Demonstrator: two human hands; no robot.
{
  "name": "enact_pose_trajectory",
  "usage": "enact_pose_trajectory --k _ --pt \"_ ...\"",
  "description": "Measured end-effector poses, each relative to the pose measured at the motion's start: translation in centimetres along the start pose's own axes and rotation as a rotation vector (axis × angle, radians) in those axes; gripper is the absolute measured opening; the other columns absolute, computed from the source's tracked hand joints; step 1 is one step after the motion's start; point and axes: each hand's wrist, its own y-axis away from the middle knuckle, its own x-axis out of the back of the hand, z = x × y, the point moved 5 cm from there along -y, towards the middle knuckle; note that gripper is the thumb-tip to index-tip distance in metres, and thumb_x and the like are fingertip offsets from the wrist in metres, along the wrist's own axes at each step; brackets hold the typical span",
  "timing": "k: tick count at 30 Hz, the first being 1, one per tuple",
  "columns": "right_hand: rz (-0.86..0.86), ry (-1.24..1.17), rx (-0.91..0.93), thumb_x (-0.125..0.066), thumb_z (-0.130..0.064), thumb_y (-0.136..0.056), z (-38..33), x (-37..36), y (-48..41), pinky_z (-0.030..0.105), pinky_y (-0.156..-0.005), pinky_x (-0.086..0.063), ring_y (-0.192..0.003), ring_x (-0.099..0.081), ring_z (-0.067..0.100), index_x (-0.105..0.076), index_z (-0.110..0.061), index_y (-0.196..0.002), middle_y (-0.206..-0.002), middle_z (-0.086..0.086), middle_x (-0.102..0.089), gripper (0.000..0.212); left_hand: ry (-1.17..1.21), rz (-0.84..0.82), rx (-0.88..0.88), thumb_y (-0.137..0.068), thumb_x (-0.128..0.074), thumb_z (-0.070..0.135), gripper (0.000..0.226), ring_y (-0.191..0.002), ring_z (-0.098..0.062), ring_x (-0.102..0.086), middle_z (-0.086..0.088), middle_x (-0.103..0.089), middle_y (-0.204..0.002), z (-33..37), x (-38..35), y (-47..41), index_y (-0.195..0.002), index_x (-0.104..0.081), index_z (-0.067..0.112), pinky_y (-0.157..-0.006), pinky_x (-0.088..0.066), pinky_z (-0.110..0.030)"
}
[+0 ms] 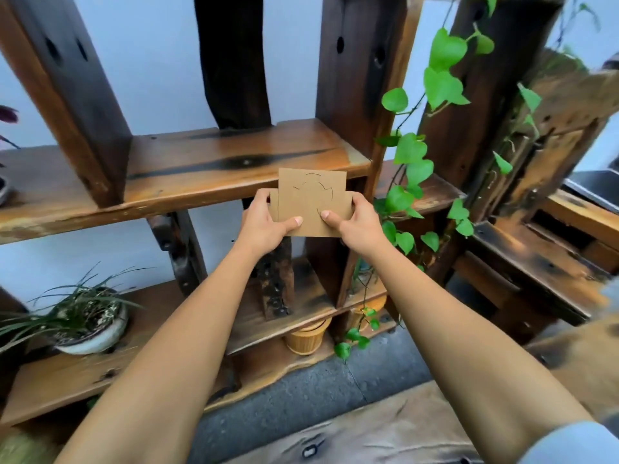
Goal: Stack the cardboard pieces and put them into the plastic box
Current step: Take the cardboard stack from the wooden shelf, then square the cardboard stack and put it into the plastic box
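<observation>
Head view, out over two bare forearms: the cardboard pieces are held up in the air in front of the wooden shelf unit, level with its middle board and touching none of it. They are flat, matte brown sheets with straight-cut edges. The front one is nearly square and marked with thin curved cut lines, and a wider sheet behind it shows as a narrow strip at either side. The left hand grips the lower left corner, thumb flat on the front face, fingers curled round the back. The right hand pinches the lower right side the same way. How many sheets are stacked I cannot tell. The shelf is rough old timber, glossy orange-brown with charred black streaks and bored holes in the uprights. A pothos vine with heart-shaped green leaves trails down just right of the hands. Lower down sit a grassy plant in a pale glazed bowl and a ribbed tan basket pot, above a grey speckled stone floor
</observation>
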Motion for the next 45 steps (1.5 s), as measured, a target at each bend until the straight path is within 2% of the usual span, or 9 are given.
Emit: enact_pose_trajectory --k 2,6,9,14,21,29,34,41,45 --pt "0.017 0.015 -0.019 -0.079 -0.03 -0.086 1.0 1.2 1.2 0.031 -0.094 -0.05 -0.111 -0.062 0.019 -0.054 -0.014 -0.13 -0.118 -0.003 -0.063 0.053 -0.007 -0.045 0.002 -0.079 -0.088 0.024 0.059 -0.115 -0.021 -0.062 0.002 -0.064 -0.122 -0.2 -1.7 0.6 -0.122 -0.049 0.023 -0.101 -0.053 -0.042" --pt "0.083 0.015 -0.09 -0.08 -0.027 -0.086 4.0 4.7 3.9 0.039 -0.099 -0.052 -0.111 -0.062 0.02 -0.054 -0.011 -0.131 -0.123 0.002 -0.065 0.054 0.006 -0.164 -0.024 -0.08 -0.087 0.026 0.069 -0.115 -0.015 -0.059 0.006 -0.061 -0.123 0.1 -6.3 1.9 -0.134 -0.044 0.024 -0.1 -0.049 -0.033" --pt "0.121 0.043 -0.142 -0.079 -0.03 -0.086 6.1 7.1 6.0 0.037 -0.097 -0.053 -0.109 -0.063 0.018 -0.055 -0.013 -0.129 -0.12 -0.002 -0.064 0.052 0.015 -0.239 -0.043 -0.08 -0.087 0.026 0.078 -0.107 -0.008 -0.059 0.012 -0.058 -0.119 0.3 -9.6 3.1 -0.142 -0.039 0.024 -0.097 -0.046 -0.031" --pt "0.194 0.064 -0.244 -0.08 -0.034 -0.085 10.3 12.0 10.0 0.046 -0.1 -0.053 -0.111 -0.063 0.022 -0.058 -0.014 -0.128 -0.123 0.002 -0.067 0.053 0.031 -0.386 -0.022 -0.077 -0.089 0.026 0.081 -0.124 -0.022 -0.059 0.002 -0.061 -0.131 0.7 -16.1 5.6 -0.14 -0.039 0.03 -0.109 -0.048 -0.05" --pt "0.291 0.024 -0.387 -0.081 -0.036 -0.084 16.1 17.5 15.9 0.045 -0.1 -0.053 -0.111 -0.064 0.021 -0.058 -0.015 -0.128 -0.123 0.001 -0.067 0.054 0.0 -0.504 -0.027 -0.075 -0.09 0.029 0.083 -0.116 -0.023 -0.064 0.0 -0.068 -0.124 2.0 -23.8 10.2 -0.142 -0.042 0.032 -0.105 -0.051 -0.048" --pt "0.398 -0.01 -0.503 -0.083 -0.035 -0.081 21.6 24.1 23.1 0.046 -0.098 -0.055 -0.108 -0.065 0.021 -0.061 -0.016 -0.125 -0.119 0.001 -0.069 0.053 0.043 -0.67 -0.038 -0.077 -0.089 0.014 0.081 -0.115 -0.019 -0.063 0.0 -0.064 -0.129 4.8 -32.4 16.7 -0.143 -0.043 0.024 -0.104 -0.052 -0.045" --pt "0.46 -0.029 -0.55 -0.083 -0.033 -0.081 24.0 28.6 27.7 0.046 -0.099 -0.053 -0.111 -0.064 0.023 -0.061 -0.015 -0.123 -0.12 0.002 -0.069 0.05 0.013 -0.779 -0.035 -0.076 -0.09 0.018 0.08 -0.117 -0.027 -0.065 -0.005 -0.066 -0.128 6.6 -37.5 20.4 -0.141 -0.044 0.023 -0.103 -0.053 -0.051" --pt "0.55 -0.012 -0.596 -0.083 -0.033 -0.082 26.6 35.5 34.2 0.042 -0.097 -0.054 -0.109 -0.065 0.021 -0.061 -0.014 -0.127 -0.119 0.001 -0.069 0.053 -0.027 -0.854 -0.12 -0.079 -0.088 0.02 0.076 -0.115 -0.019 -0.063 0.004 -0.065 -0.124 10.9 -44.0 26.6 -0.141 -0.045 0.023 -0.102 -0.05 -0.039" --pt "0.601 -0.028 -0.623 -0.083 -0.032 -0.082 28.3 39.0 37.9 0.038 -0.096 -0.054 -0.107 -0.065 0.02 -0.062 -0.014 -0.126 -0.118 0.001 -0.069 0.052 -0.032 -0.91 -0.142 -0.078 -0.089 0.017 0.078 -0.118 -0.021 -0.062 0.003 -0.063 -0.124 12.9 -47.6 30.2 -0.142 -0.044 0.021 -0.106 -0.049 -0.041"
